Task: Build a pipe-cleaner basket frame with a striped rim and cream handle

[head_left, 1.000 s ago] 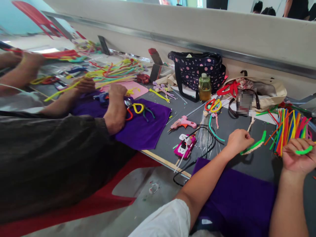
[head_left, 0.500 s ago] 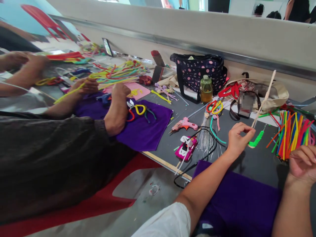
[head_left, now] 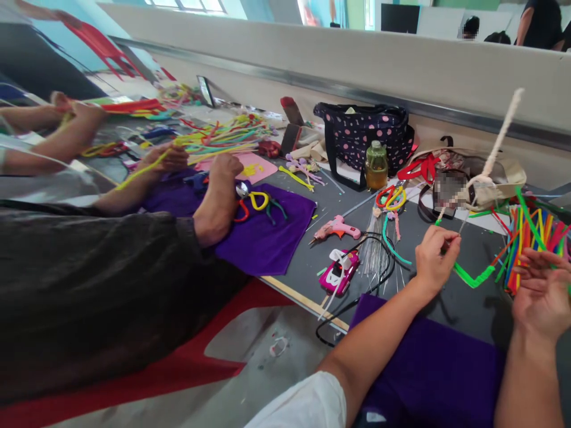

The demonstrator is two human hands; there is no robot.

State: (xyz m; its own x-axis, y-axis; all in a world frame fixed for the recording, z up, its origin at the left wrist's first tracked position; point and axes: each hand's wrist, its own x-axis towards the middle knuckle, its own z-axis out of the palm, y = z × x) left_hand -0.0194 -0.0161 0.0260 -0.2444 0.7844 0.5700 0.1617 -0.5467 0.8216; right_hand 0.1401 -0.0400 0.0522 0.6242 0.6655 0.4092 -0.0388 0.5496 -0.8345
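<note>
grey worktable (head_left: 446, 297) below a pale wall, left hand (head_left: 435, 255) pinching white pipe cleaner (head_left: 495, 148), right hand (head_left: 542, 294) spread

Single head-worn view, looking forward and down across the grey table (head_left: 446, 303) from close above the wearer's forearms at lower right of frame, a co-worker's arm (head_left: 214, 202) at left, the back wall (head_left: 312, 53) along the top.
</note>
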